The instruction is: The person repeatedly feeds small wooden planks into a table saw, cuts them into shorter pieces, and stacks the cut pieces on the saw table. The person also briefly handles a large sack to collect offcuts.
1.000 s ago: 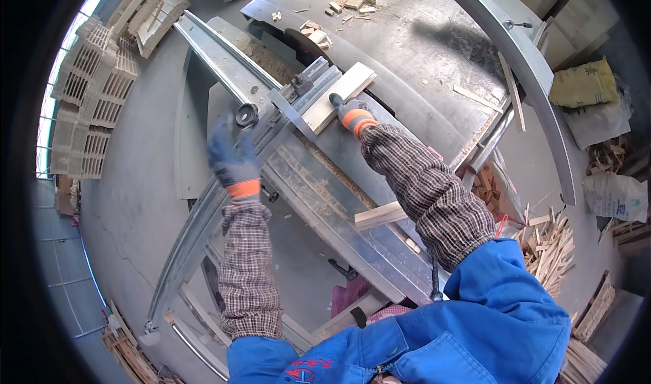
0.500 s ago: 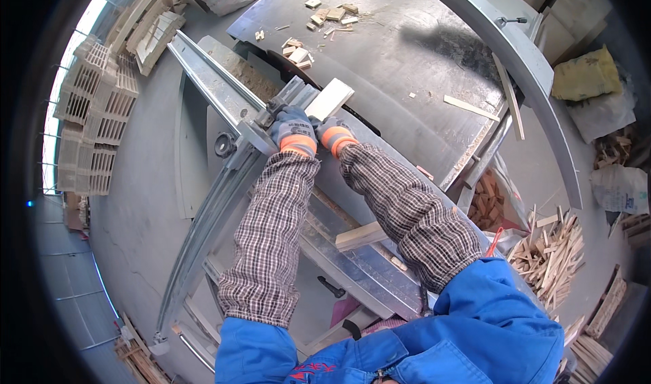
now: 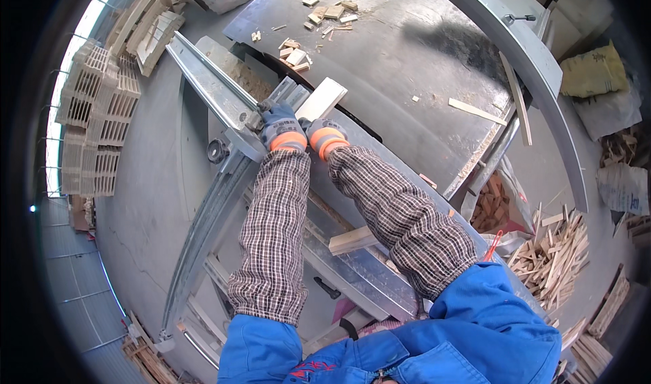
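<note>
While the pale rectangular wooden block (image 3: pixel 323 98) lies along the grey ribbed metal fence (image 3: pixel 288 92), the grey-and-orange-gloved right hand (image 3: pixel 325 136) sits at its near end; the matching left hand (image 3: pixel 280 124), near the round black knob (image 3: pixel 217 151) a second ago, now joins it at the fence, likely steadying the piece. Neither grip shows clearly enough to tell. Pale wood offcuts (image 3: pixel 333 12) lie beyond.

Left grip (image 3: pixel 280 121) beside right grip (image 3: pixel 323 133)

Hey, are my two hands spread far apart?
No, the left hand and the right hand are side by side, near the lower end of the pale wood piece.
</note>
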Demonstrator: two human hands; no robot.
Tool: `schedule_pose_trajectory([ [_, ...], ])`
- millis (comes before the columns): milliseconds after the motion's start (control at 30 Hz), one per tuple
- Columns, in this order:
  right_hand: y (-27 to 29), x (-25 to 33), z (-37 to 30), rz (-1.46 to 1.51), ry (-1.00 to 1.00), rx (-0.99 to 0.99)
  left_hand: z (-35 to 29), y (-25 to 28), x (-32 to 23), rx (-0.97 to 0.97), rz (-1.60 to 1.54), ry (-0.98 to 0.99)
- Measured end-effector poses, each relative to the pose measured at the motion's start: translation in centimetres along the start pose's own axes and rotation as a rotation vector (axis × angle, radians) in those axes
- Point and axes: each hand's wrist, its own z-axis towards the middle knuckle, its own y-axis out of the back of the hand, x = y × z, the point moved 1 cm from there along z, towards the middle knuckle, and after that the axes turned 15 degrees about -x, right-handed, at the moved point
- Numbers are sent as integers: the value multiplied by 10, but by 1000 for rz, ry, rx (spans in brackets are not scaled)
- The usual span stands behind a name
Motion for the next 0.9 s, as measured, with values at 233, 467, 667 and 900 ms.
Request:
schedule_pose_trajectory([
  [233,-11,-1,18,-33,84,45,11,1,4,107,-159,82],
  [467,-37,-15,33,-51,200,-42,4,13,1,28,-97,38],
  [667,-46,-15,43,-52,203,-15,4,11,2,49,-129,71],
  [900,-55,-19,52,-20,343,-79,17,-15,0,9,-4,-4],
])
